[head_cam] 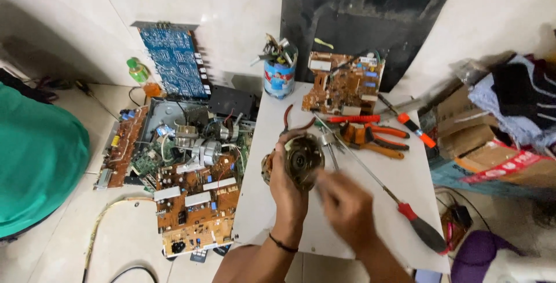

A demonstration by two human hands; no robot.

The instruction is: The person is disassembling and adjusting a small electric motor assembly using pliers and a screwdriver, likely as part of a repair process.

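My left hand grips a small electric motor, round, brass-coloured, with copper windings showing at its left side. It is held above a white board that serves as a work surface. My right hand is blurred with motion just right of and below the motor, fingers curled; I cannot tell whether it holds anything. A long screwdriver with a red and black handle lies diagonally on the board beside my right hand.
Orange-handled pliers, a red-handled tool and a brown circuit board lie at the board's far end beside a can of parts. Opened electronics chassis sits on the floor to the left. Boxes and cloth are piled at right.
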